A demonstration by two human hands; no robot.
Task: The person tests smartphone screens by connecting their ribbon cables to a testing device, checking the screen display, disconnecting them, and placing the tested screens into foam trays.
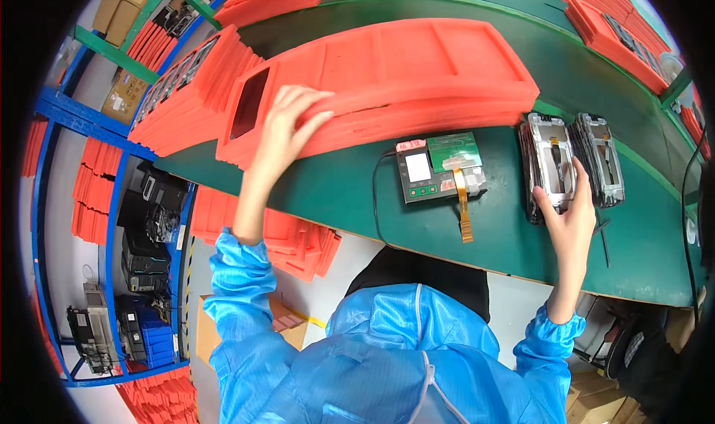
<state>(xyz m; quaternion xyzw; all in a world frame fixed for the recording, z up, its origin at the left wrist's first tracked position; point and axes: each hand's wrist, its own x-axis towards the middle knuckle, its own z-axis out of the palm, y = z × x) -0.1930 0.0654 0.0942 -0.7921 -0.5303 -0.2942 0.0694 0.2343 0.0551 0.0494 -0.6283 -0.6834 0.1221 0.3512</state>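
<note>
My left hand is over the near-left part of a red foam tray, the top one of a stack. Its thumb and fingers are apart, with nothing visible in them. Beside it, a dark flat panel lies in the tray's left compartment; the other compartments show bare foam. My right hand spans the near end of a stack of phone frames, thumb on the left side and fingers on the right, gripping the top phone frame. A second phone-frame stack stands just right of it.
A small test device with a lit screen, a green circuit board and an orange flex cable sits mid-bench. More foam trays are piled at left. A black stick lies near the right hand. Blue shelving stands left.
</note>
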